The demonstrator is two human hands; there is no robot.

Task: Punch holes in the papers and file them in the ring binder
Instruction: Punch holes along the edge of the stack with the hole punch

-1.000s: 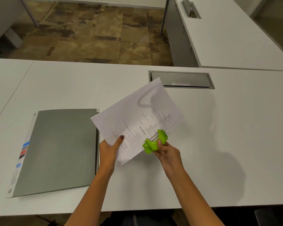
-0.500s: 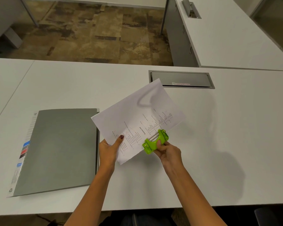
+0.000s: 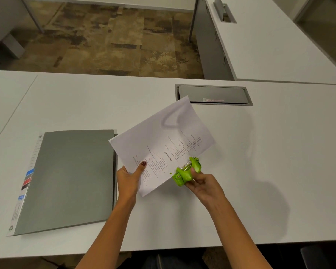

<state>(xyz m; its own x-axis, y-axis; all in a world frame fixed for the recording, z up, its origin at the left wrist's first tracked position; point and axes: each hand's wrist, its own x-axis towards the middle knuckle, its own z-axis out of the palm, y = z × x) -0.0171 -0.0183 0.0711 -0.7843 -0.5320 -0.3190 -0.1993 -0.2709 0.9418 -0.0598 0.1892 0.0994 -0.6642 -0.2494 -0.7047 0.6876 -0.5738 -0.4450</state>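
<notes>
A printed white paper sheet (image 3: 159, 140) is held tilted above the white desk (image 3: 279, 152). My left hand (image 3: 130, 177) pinches its near left corner, thumb on top. My right hand (image 3: 204, 185) grips a small green hole punch (image 3: 186, 170) that sits on the sheet's near long edge, with the edge inside its slot. A closed grey ring binder (image 3: 70, 177) lies flat on the desk to the left, its coloured index tabs showing along its left side.
A grey cable hatch (image 3: 213, 94) is set into the desk behind the paper. Another white desk (image 3: 270, 45) stands at the back right. Brown patterned carpet lies beyond the desk's far edge.
The sheet and the punch have stayed almost still; my right hand has shifted its grip slightly on the punch.
</notes>
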